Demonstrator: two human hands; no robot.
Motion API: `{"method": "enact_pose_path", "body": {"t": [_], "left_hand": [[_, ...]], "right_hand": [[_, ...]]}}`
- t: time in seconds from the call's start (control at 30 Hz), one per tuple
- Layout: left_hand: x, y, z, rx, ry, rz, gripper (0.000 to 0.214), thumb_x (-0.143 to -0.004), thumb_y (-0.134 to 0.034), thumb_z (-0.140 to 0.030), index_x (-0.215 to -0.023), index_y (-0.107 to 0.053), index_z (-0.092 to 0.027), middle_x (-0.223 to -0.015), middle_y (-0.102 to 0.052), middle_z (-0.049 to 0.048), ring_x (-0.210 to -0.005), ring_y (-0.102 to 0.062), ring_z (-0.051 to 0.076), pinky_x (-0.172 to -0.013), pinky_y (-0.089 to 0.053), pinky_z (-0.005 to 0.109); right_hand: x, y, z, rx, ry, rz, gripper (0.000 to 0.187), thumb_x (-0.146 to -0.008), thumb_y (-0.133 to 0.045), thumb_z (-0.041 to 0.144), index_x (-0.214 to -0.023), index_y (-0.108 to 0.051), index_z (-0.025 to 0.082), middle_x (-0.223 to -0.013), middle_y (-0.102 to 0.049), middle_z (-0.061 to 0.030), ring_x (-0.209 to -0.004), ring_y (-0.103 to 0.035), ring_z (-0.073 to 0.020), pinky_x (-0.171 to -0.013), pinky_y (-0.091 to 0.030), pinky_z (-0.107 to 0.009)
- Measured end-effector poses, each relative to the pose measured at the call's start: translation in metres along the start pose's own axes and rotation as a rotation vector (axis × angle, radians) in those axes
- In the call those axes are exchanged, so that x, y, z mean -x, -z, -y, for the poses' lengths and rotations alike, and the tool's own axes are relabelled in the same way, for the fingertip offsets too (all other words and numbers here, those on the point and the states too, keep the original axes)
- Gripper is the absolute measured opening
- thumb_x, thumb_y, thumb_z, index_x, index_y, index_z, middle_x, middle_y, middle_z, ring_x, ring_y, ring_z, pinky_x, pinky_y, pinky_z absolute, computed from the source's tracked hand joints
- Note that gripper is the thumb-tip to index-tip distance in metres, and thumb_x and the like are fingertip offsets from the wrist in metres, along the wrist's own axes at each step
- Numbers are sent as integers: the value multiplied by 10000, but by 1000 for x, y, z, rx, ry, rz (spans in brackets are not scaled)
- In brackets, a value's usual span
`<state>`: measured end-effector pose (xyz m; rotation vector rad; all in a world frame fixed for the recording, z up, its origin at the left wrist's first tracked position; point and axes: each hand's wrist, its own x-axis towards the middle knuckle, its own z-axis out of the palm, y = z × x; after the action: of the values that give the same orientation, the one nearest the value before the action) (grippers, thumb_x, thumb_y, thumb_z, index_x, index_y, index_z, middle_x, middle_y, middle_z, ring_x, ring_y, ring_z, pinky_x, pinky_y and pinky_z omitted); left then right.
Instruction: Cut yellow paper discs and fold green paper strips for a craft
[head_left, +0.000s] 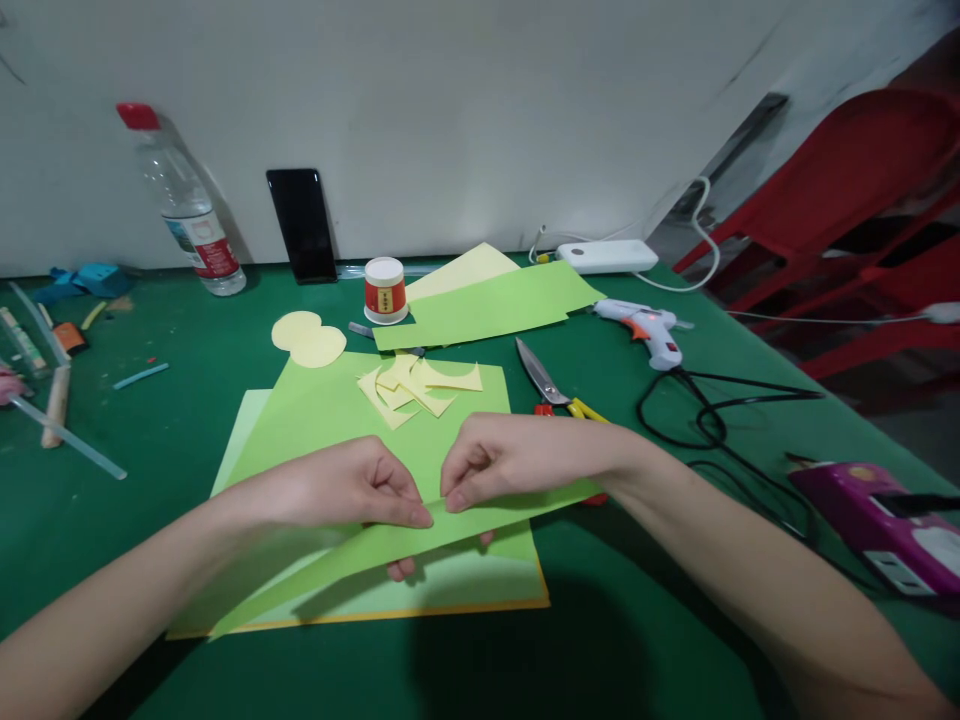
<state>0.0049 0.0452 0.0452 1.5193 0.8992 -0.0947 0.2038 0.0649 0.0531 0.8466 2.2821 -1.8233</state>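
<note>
A long strip of green paper is held up over a stack of coloured sheets. My left hand pinches its upper edge near the middle, with a fingertip showing below the strip. Close beside it, my right hand is closed on the same edge, thumb on top. Just beyond my hands, pale yellow paper scraps lie on a green sheet. Two pale yellow paper circles overlap at the sheet's far left corner. Scissors with yellow and red handles lie partly hidden behind my right wrist.
A glue gun with a black cord lies at the right, near a purple power strip. Along the wall stand a water bottle, a phone and a small red-and-white cup. Another cut green sheet lies beside the cup.
</note>
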Motion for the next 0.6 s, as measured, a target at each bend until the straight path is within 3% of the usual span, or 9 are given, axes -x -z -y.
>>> {"method": "enact_pose_path", "body": {"t": [0.3, 0.4, 0.5, 0.6], "left_hand": [[19, 14, 5, 11, 33, -36, 257, -749, -593, -347, -595, -591, -142, -438, -344, -62, -406, -226, 64, -404, -160, 211], [20, 14, 8, 21, 23, -61, 259, -752, -589, -344, -593, -567, -141, -457, -379, -55, -423, -265, 66, -420, -206, 203], [21, 12, 8, 38, 33, -73, 234, -747, -598, -319, -594, -558, -146, -437, -387, -64, -404, -272, 60, -419, -223, 195], [27, 14, 9, 106, 48, -33, 212, -767, -575, -298, -610, -575, -156, -426, -492, -51, -401, -400, 69, -449, -311, 184]], "right_hand": [[20, 36, -15, -20, -47, 96, 244, -798, -523, 238, -645, -642, 90, -464, -538, 28, -396, -207, -47, -421, -170, -236], [23, 42, -18, 12, -65, 107, 250, -807, -515, 254, -648, -629, 99, -461, -501, 40, -408, -212, -53, -420, -168, -232], [26, 46, -20, 67, -89, 88, 258, -791, -535, 294, -616, -600, 116, -434, -372, 72, -409, -180, -54, -412, -139, -238], [35, 50, -20, 134, -107, 35, 280, -788, -530, 296, -563, -556, 131, -469, -321, 65, -448, -197, -61, -436, -166, -236]]}}
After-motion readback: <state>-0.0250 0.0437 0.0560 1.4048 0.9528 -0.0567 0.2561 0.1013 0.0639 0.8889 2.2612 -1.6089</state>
